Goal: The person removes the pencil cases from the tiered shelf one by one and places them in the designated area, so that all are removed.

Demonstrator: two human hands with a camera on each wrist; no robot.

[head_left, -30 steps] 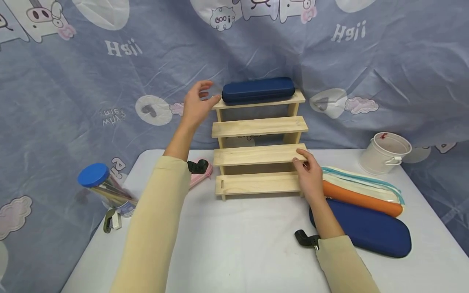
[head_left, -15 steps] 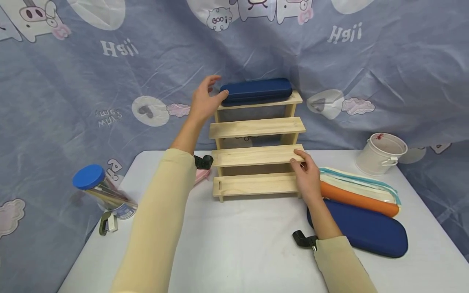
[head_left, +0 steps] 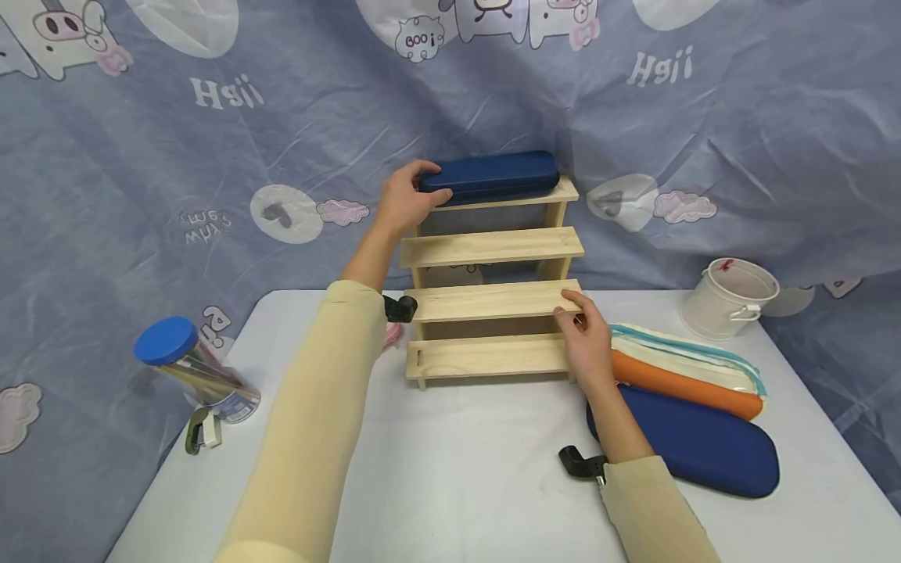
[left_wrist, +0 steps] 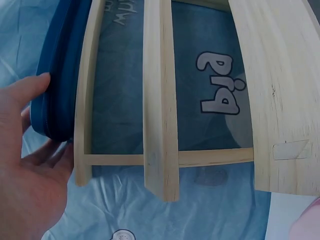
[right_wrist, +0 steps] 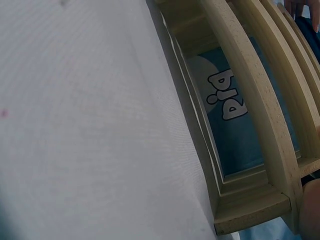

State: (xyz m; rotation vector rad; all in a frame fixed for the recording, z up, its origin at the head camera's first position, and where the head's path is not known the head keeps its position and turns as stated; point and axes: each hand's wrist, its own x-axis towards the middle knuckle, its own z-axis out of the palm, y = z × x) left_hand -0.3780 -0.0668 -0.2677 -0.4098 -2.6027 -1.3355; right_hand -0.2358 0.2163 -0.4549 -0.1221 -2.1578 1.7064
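- The blue pencil case [head_left: 490,176] is long and smooth, with round ends. It lies on the top step of the pale wooden shelf [head_left: 493,301], which has four flat steps.
- Your left hand [head_left: 408,195] curls its fingers and thumb around the left end of the case.
- Your right hand [head_left: 586,340] rests on the right end of the shelf. Its fingers bend over the edge of the third step from the top.
- The case lies flat. Its long side runs left to right, along the step.
- The shelf stands on the white desk [head_left: 457,469].
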